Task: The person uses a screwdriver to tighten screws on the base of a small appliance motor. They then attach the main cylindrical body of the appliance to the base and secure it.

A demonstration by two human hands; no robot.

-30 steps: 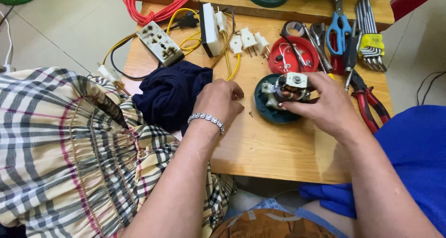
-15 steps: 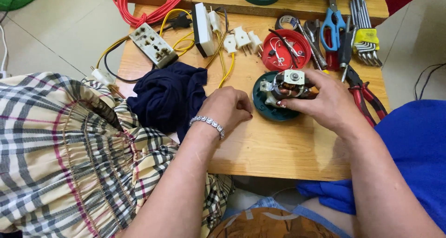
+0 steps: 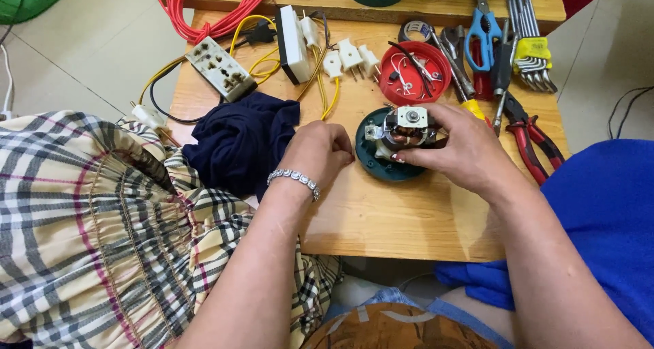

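Wooden counter, pale tiled floor beyond; contents listed from the hands outward.

Right hand: fingers curled about a small electric motor, holding it by its side; copper windings and a white end bracket show. Motor stands upright on a dark green round base near the middle of the counter.

Left hand: loosely closed into a fist, resting on the counter just left of the base, apparently holding nothing; whether anything small is tucked inside cannot be told. Silver bracelet at the wrist.

Navy cloth: bunched, touching the left hand's outer side.

Red round lid: behind the motor, holding loose wire offcuts.

Tools, right rear: blue-handled scissors, set of hex keys, red-handled pliers.

Electrical items, left rear: white socket strip, white plugs, yellow cable, red cable.

Step in hand, as judged: motor being steadied or seated on its base. Next move likely calls for the free left hand to brace the base or fetch a tool while the right keeps the motor square.
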